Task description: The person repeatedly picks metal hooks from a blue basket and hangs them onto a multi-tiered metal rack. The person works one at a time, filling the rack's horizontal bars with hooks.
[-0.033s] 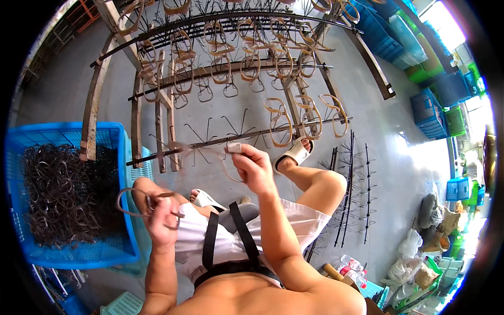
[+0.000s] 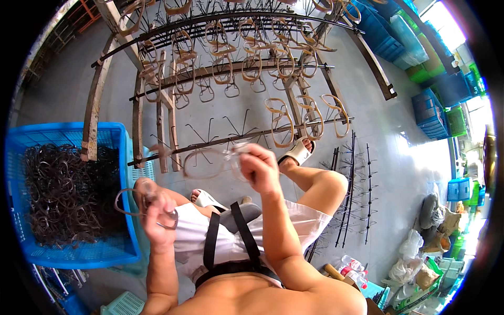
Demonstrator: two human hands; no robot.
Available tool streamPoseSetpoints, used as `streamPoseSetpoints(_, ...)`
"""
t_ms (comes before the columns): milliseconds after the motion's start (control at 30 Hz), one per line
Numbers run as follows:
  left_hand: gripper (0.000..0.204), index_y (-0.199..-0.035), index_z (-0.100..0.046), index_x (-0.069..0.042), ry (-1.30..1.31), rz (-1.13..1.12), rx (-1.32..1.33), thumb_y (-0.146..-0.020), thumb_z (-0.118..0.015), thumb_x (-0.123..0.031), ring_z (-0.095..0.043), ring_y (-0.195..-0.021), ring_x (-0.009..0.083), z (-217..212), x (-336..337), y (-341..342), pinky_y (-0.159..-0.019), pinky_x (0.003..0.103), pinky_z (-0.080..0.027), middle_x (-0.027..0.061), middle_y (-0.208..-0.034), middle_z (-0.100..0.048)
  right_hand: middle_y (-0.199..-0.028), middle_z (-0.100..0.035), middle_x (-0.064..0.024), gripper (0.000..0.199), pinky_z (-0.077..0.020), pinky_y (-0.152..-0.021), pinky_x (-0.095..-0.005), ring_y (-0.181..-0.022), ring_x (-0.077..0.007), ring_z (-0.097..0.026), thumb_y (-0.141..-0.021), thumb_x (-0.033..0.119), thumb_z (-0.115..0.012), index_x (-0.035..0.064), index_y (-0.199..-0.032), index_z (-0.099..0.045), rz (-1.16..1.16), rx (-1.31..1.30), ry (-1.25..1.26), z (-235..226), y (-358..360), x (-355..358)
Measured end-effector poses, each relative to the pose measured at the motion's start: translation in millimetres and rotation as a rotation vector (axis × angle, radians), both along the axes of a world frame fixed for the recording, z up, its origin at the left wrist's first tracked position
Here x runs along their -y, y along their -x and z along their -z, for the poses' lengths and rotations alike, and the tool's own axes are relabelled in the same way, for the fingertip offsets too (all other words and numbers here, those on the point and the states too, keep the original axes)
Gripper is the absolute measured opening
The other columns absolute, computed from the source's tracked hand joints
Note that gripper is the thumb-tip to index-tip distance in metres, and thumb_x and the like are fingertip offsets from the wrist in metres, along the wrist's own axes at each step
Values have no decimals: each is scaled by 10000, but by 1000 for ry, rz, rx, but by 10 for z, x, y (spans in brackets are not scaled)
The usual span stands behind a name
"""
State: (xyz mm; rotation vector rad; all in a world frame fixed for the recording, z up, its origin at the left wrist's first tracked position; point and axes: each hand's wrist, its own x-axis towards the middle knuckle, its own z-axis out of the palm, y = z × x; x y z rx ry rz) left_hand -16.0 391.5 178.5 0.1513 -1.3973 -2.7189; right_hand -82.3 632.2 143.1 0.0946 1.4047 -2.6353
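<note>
Fingers of the left hand (image 2: 156, 212) and right hand (image 2: 258, 169) each pinch an eyeglass frame (image 2: 202, 164); beside the left, a blue crate (image 2: 113, 252) holds dark frames (image 2: 63, 194).

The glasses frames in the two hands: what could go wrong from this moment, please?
1. The right hand pinches a clear glasses frame only at one end; with such a small grip it could slip and fall to the floor.
2. The rack has thin wire hooks close to the fingers, which could perhaps scratch them.
3. The left hand holds a second frame loosely beside the blue crate; it may drop outside it.
</note>
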Motion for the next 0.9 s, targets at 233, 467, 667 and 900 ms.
streamPoseSetpoints(233, 86, -907, -464, -54, 181, -81, -12, -858, -529, -81, -393, -640, 105, 64, 175, -50, -605, 247, -337, 4, -702, -417, -627, -483, -12, 140, -364, -341, -217, -412, -89, -477, -971, 176, -427, 50, -952, -485, 694, 64, -432, 285, 264, 258)
streamPoseSetpoints(467, 111, -908, -446, -40, 349, -82, 87, -830, -525, -43, -437, -653, 116, 172, 178, -186, -601, 232, -353, 28, -695, -468, -624, -497, -7, 214, -337, -332, -205, -400, -72, -452, -964, 189, -440, 48, -807, -474, 707, 121, -227, 168, 388, 294)
streamPoseSetpoints(667, 130, -935, -445, -37, 322, -81, 109, -829, -519, -40, -448, -659, 123, 210, 174, -201, -601, 230, -365, 38, -691, -470, -602, -483, -2, 232, -331, -325, -213, -381, -67, -401, -962, 195, -454, 53, -781, -481, 686, 150, -234, 80, 397, 375)
streamPoseSetpoints(900, 138, -961, -457, -32, 308, -62, 64, -834, -510, -22, -459, -664, 124, 195, 147, -213, -608, 228, -377, 48, -709, -481, -592, -466, 8, 200, -353, -322, -214, -370, -69, -393, -962, 196, -456, 46, -843, -514, 866, 157, -125, 98, 438, 562)
